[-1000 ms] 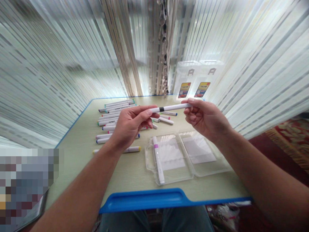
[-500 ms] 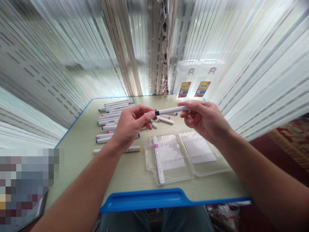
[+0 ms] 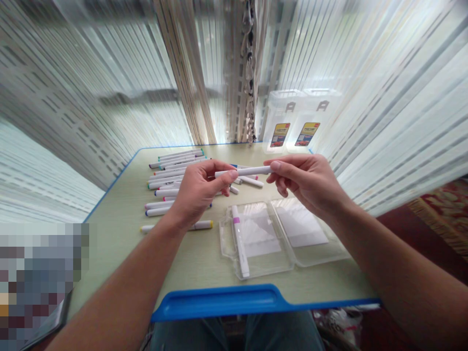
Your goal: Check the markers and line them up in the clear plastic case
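Observation:
A white marker (image 3: pixel 254 171) is held level above the table between both hands. My left hand (image 3: pixel 199 190) is closed on its left part, thumb on top, with a short white end showing past the thumb. At the other end, the thumb and fingers of my right hand (image 3: pixel 310 180) pinch it. Beneath the hands an open clear plastic case (image 3: pixel 290 263) lies flat, with white sheets in both halves. A marker with a purple band (image 3: pixel 240 243) rests in its left half. Several white markers (image 3: pixel 166 174) with coloured ends lie left of and behind my left hand, partly hidden by it.
Two clear lidded boxes (image 3: pixel 280 109) with yellow and blue labels stand at the back right. String curtains (image 3: pixel 127 117) surround the table. A blue trough (image 3: pixel 223 298) runs along its front edge. Below right, a plastic bag (image 3: pixel 345 324) sits near the floor. The lower left is pixelated.
My right hand has moved left and slightly down, closer to my left hand, with the marker. The marker's black band, visible before, is now covered by my left fingers.

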A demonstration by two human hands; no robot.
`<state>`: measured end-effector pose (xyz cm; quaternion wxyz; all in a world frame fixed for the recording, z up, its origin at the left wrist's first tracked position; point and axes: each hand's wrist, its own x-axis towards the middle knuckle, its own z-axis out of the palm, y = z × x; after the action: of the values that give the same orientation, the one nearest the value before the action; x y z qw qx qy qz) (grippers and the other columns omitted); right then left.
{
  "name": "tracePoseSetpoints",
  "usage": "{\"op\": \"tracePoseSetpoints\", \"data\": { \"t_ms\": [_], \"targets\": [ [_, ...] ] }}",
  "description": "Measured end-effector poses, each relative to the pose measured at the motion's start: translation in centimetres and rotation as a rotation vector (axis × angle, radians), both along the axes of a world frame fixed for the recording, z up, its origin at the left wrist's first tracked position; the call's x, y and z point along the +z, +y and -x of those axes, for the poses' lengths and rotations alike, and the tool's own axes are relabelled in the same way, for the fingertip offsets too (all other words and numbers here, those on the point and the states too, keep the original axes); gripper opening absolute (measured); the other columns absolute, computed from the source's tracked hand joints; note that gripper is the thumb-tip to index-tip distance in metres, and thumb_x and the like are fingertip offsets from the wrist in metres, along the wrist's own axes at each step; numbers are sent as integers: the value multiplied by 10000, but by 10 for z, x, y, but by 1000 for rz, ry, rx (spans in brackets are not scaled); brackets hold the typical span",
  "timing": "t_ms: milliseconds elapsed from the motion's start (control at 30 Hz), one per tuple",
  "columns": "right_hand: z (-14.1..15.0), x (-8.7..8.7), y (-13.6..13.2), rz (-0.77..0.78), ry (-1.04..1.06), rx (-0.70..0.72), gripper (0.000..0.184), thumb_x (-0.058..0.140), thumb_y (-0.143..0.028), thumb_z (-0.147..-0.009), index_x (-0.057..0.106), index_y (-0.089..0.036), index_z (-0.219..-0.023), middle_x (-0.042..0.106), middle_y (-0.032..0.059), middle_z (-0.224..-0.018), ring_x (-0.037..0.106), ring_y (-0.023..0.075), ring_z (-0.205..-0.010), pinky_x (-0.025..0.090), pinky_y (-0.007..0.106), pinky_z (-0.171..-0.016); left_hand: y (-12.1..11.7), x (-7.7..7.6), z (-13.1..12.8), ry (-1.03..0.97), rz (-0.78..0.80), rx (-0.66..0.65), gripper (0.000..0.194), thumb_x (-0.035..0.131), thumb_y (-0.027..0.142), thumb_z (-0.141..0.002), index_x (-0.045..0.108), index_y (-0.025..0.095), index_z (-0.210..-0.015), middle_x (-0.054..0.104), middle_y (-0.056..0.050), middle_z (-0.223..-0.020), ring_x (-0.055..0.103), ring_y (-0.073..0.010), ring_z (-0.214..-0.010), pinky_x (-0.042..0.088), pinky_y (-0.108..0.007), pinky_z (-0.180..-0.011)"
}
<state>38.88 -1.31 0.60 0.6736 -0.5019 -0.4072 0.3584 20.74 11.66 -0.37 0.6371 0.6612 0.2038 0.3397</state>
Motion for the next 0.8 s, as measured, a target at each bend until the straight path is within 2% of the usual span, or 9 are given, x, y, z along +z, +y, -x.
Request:
{"op": "tracePoseSetpoints", "data": {
  "t_ms": [133, 267, 500, 667, 800],
  "targets": [
    [1, 0, -1, 33, -177, -54, 228, 869, -304, -731, 827, -160, -903, 733, 40, -637, 559, 88, -443, 419, 214, -406, -5, 3, -1, 37, -32, -9, 238, 847, 279, -737, 754, 110, -877, 672, -4, -647, 574, -85, -519, 445, -203, -510],
    [3, 0, -1, 57, -399, -121, 259, 902, -322, -677, 830, -143, -850, 713, 32, -586, 585, 107, -469, 426, 214, -419, -10, 5, -2, 62, -87, -14, 224, 847, 285, -736, 760, 109, -842, 695, -17, -662, 586, -87, -518, 467, -204, -514],
    [5, -8, -3, -3, -796, -249, 254, 847, -391, -749, 823, -151, -827, 781, 72, -721, 690, 171, -592, 520, 270, -549, -12, 0, -5, 110, -144, -62, 192, 834, 260, -748, 780, 113, -858, 708, -36, -675, 619, -111, -556, 497, -218, -540],
    [7, -6, -4, -42, -952, -287, 222, 840, -377, -763, 817, -159, -797, 778, 61, -711, 683, 160, -579, 515, 272, -576, -15, 0, -7, 99, -135, -110, 197, 812, 249, -765, 795, 106, -899, 738, -59, -739, 631, -119, -570, 528, -234, -560],
    [7, -5, -4, -35, -986, -278, 236, 857, -396, -744, 815, -165, -773, 776, 66, -707, 678, 168, -577, 505, 279, -575, -18, 0, -7, 79, -156, -137, 164, 764, 230, -805, 806, 119, -917, 763, -78, -788, 629, -115, -579, 533, -231, -563]
  ]
}}
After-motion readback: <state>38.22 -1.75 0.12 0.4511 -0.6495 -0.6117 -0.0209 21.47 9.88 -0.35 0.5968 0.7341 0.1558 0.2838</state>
